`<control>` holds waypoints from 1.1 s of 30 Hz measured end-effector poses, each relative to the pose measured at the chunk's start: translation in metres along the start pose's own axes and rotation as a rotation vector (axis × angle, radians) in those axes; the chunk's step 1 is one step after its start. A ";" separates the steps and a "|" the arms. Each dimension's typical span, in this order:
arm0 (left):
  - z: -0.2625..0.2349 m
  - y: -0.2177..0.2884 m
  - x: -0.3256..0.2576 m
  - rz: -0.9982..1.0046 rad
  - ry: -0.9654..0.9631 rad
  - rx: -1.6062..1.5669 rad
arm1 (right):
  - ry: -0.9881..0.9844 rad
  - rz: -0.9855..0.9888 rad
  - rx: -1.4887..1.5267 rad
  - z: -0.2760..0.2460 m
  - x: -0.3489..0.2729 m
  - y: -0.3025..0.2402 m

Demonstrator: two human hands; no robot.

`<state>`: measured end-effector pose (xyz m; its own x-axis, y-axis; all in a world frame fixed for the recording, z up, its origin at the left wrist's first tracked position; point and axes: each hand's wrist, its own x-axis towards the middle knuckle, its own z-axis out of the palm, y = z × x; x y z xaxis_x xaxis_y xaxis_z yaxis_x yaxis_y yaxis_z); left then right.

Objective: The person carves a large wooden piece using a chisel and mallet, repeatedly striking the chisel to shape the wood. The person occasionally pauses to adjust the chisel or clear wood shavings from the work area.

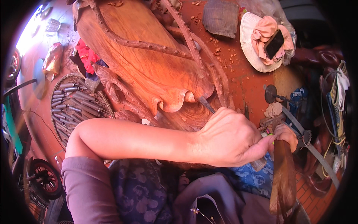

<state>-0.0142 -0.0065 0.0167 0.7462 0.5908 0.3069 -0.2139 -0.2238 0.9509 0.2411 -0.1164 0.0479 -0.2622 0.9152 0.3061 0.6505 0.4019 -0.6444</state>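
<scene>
Item: carving chisel [206, 104], blade on the carved wooden panel [149, 63] just ahead of our left hand [227, 138], which wraps it tightly. Our right hand [285, 135] clasps a wooden mallet [283, 175] beside it.

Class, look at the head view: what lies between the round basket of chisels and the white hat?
In the head view, the big carved wooden panel lies between the basket and the hat.

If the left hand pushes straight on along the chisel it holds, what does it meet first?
Most likely the carved wooden panel: the left hand holds the chisel, whose blade tip points up-left at the panel's curled edge. Whether it already touches is unclear.
</scene>
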 end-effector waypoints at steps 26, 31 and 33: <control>-0.007 -0.019 -0.012 0.178 -0.192 0.102 | 0.070 -0.218 -0.179 0.005 -0.015 0.012; -0.010 -0.022 -0.016 0.168 -0.204 0.111 | -0.047 -0.180 -0.310 0.001 -0.012 0.007; -0.011 -0.020 -0.018 0.166 -0.202 0.135 | 0.037 -0.237 -0.236 0.010 -0.010 0.015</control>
<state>-0.0304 -0.0035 -0.0076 0.8215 0.3737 0.4307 -0.2679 -0.4139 0.8700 0.2460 -0.1196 0.0280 -0.4024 0.7939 0.4559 0.7229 0.5811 -0.3739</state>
